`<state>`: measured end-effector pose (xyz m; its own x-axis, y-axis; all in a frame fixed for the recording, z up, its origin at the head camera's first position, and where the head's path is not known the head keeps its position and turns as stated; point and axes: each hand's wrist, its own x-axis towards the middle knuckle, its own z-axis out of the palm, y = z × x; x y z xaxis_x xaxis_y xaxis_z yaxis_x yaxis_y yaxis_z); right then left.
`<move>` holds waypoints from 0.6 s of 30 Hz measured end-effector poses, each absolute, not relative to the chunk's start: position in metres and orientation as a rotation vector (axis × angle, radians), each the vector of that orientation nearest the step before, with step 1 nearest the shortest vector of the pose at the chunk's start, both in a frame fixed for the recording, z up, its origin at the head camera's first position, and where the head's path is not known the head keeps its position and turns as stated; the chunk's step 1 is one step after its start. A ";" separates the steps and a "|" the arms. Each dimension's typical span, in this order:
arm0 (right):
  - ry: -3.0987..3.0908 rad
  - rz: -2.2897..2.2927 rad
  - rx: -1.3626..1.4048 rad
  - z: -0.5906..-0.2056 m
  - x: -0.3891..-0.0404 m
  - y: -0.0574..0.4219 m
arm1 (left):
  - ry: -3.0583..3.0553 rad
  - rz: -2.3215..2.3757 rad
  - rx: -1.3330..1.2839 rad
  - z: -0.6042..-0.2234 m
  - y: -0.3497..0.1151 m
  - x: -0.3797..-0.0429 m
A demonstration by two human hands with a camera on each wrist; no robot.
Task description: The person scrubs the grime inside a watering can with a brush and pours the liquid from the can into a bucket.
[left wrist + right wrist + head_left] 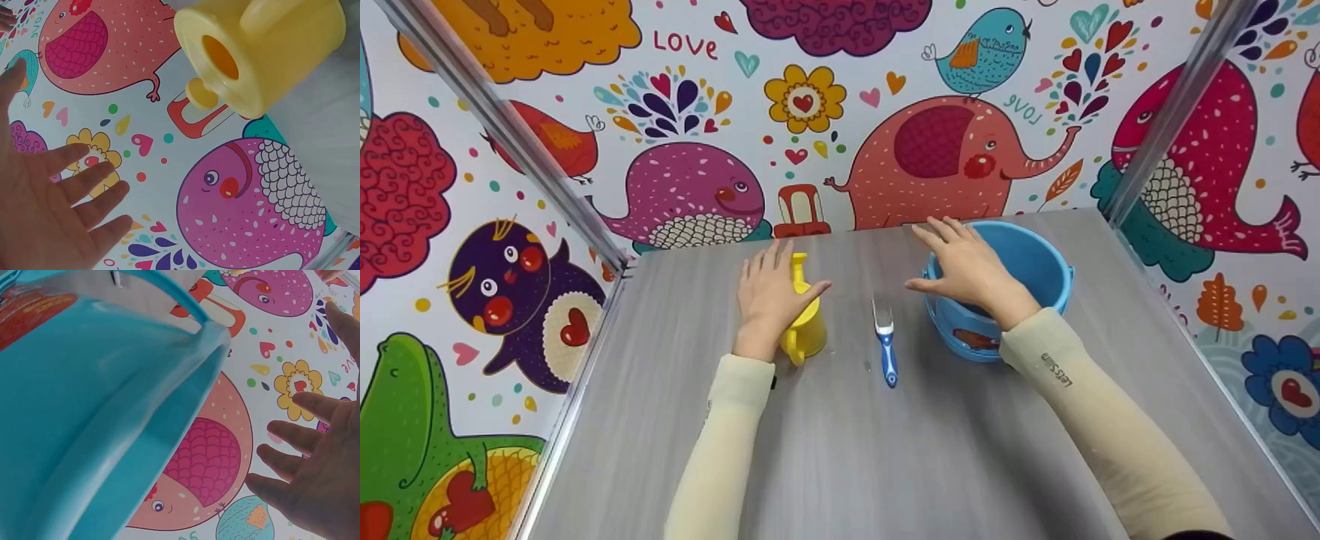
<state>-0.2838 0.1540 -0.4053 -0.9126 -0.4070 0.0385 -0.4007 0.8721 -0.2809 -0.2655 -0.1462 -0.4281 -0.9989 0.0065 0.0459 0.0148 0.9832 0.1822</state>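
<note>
My left hand (769,296) hovers beside and partly over a yellow watering can (808,336), fingers spread and holding nothing. In the left wrist view the watering can (292,50) shows its round top opening and spout, apart from the open hand (62,197). My right hand (966,268) is held above the near left rim of a blue bucket (1039,259), its fingers also spread. The right wrist view shows the bucket (101,410) and its handle, with a gap to the hand (320,461). Between both hands lies a fork (888,352) with a blue handle and metal tines pointing away.
A grey wood-grain table (840,450) carries all three things. Behind it stands a wall (825,172) printed with cartoon animals, and similar panels flank both sides. Metal posts (1170,120) mark the back corners.
</note>
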 end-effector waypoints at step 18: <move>2.973 -0.514 -0.727 -0.419 -0.265 0.131 | -3.052 -0.436 0.046 -0.449 -0.171 -0.239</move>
